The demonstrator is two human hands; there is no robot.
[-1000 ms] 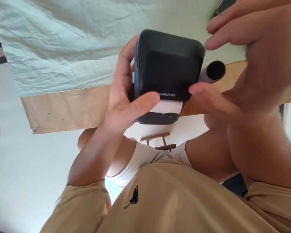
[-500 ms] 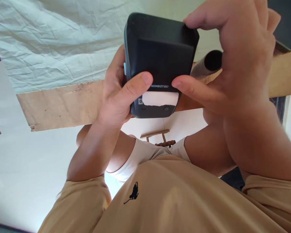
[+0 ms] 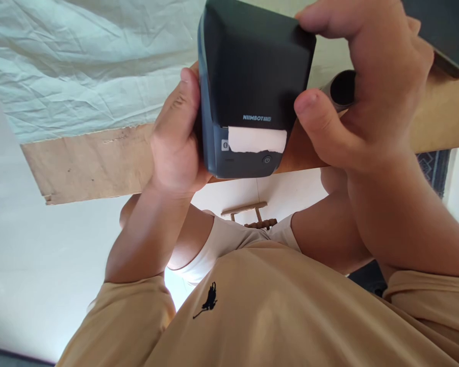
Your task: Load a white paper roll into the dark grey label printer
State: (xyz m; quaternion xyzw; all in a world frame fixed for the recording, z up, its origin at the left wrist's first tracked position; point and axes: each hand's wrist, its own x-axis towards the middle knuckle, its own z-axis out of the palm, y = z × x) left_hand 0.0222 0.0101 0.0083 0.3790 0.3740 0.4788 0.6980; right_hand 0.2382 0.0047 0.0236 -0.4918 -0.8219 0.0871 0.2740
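Observation:
A black label printer (image 3: 252, 76) marked NIIMBOT is held up close in front of me, above the table edge. A strip of white label paper (image 3: 257, 140) sticks out of its slot, with a round power button just below. My left hand (image 3: 176, 137) grips the printer's left side, thumb pressed along the edge. My right hand (image 3: 363, 86) clasps the right side, fingers curled over the top corner and thumb against the right edge.
A wooden table edge (image 3: 87, 163) runs across, covered further back by a crinkled pale green cloth (image 3: 80, 61). A dark tube end (image 3: 342, 87) lies behind the printer on the right. A dark flat object (image 3: 443, 30) sits top right. My tan shirt fills the bottom.
The printer has risen and come closer. My right hand went from hovering to clasping the printer's right side. My left thumb slid off the front to the left edge.

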